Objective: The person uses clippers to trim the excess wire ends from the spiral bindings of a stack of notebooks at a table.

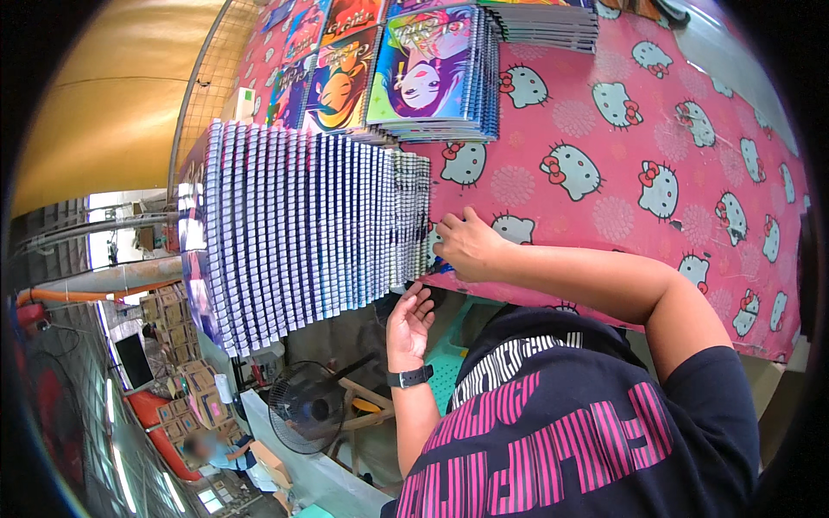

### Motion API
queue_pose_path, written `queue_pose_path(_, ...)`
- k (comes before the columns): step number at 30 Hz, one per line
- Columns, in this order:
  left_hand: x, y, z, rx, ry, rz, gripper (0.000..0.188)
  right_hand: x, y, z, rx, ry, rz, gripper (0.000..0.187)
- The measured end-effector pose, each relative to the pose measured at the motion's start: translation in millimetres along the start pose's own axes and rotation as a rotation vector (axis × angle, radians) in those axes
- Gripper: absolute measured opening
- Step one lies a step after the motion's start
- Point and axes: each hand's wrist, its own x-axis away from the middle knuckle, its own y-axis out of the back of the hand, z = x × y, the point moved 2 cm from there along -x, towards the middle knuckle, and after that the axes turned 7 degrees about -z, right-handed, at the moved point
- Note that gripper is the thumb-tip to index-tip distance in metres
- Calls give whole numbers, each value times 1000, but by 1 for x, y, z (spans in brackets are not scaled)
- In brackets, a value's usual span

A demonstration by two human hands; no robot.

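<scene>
Spiral-bound notebooks [298,229] are probably stiff, collectively heavy; clamp row ends. Left hand [409,326] loosely spread; right hand [467,246] curled, grip indeterminable.

The bench [577,235] is pink, printed with white cat heads, red bows and pale flowers. Toward its left edge, the notebook row [298,224] shows white coils over navy and magenta — the stacked notebooks [432,82] beyond, purple, orange and lime.
</scene>
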Motion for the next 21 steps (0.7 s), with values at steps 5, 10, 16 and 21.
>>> queue_pose_path(5,-1,16,1,47,-42,-45,33,-7,-4,0,-80,-24,125,29)
queue_pose_path(10,-1,30,-4,115,-124,-103,29,-49,4,-20,-542,-387,910,33)
queue_pose_path(16,-1,41,-31,199,-330,-135,25,-75,-26,-47,-828,-466,1461,51)
queue_pose_path(21,-7,58,-36,224,-387,-195,24,-51,0,-14,-341,-387,1006,58)
